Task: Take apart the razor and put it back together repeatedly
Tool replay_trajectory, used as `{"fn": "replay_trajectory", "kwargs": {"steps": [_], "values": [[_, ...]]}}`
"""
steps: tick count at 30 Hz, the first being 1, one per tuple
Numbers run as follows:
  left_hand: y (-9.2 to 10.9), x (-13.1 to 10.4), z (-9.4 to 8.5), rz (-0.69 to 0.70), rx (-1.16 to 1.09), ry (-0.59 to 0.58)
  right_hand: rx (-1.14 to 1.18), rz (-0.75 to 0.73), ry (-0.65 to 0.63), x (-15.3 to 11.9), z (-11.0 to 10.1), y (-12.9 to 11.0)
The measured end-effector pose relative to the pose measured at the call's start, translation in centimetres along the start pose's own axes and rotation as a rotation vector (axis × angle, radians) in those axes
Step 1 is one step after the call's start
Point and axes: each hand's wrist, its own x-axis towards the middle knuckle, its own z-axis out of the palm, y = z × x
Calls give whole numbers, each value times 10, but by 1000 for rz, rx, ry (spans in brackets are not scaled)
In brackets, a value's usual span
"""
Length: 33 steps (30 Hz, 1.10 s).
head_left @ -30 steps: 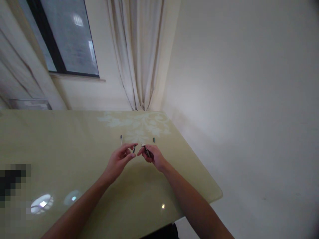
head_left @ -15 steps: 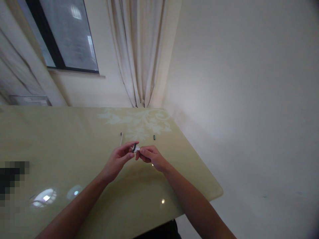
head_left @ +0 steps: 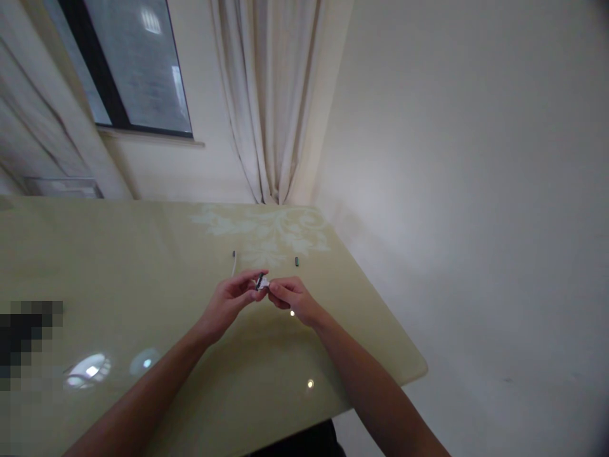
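My left hand [head_left: 231,298] grips a small dark and silver-white piece [head_left: 261,282] between thumb and fingertips, above the table. My right hand [head_left: 292,297] pinches the pale end of the same piece from the right, its fingers curled. The piece is too small to tell its kind, and my fingertips cover part of it. Just beyond my left hand lies a thin white stick or cable with a dark tip [head_left: 234,254], its near end hidden behind the fingers. A small dark block with a green side [head_left: 297,261] rests on the table beyond my right hand.
The glossy pale-green table [head_left: 190,393] has a white floral pattern at its far end. Its right edge slants close to the wall [head_left: 476,190]. A curtain [head_left: 271,95] hangs behind it. A blurred-out dark object [head_left: 23,330] is at the left.
The camera view has shifted slightly. The held piece has turned a little between my fingers and shows more of its dark, detailed face. Both hands keep their hold.
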Motion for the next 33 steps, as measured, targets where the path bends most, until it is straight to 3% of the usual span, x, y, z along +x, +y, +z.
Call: {"fn": "replay_trajectory", "kwargs": {"steps": [16,27,33], "values": [[1,-1,0,-10,-50,-4,-76,-28,-54,0,-1,-13],[5,-1,-2,80,126,17,-173,11,-69,-2,-3,-13],[5,-1,0,36,4,21,-147,-13,-29,-1,1,-11]]}}
